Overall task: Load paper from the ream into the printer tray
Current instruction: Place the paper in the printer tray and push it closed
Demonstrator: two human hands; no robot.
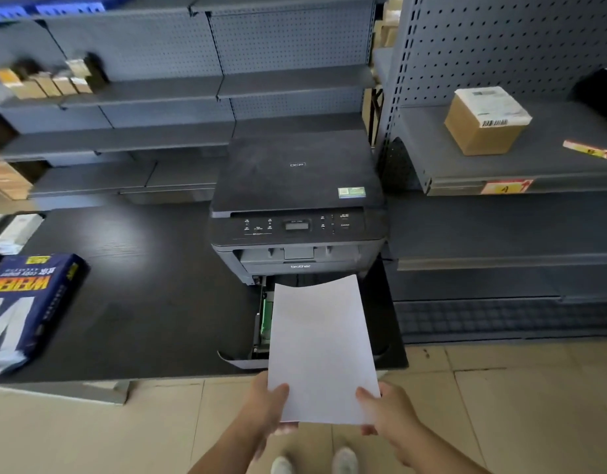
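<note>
Both hands, left hand [268,403] and right hand [386,410], pinch a thin white paper stack [321,347] low in the frame's centre, apparently mid-loading, next lowering it flat into the pulled-out dark printer tray [257,336].

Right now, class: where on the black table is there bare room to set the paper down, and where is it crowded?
Free: the broad bare stretch of the black table between the blue ream and the printer. Crowded: the right end, filled by the printer and its pulled-out tray; the left edge, taken by the ream.

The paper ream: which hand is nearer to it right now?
Left. The left hand grips the sheets' near-left corner, on the side toward the ream. The right hand holds the opposite corner, farther away.
</note>
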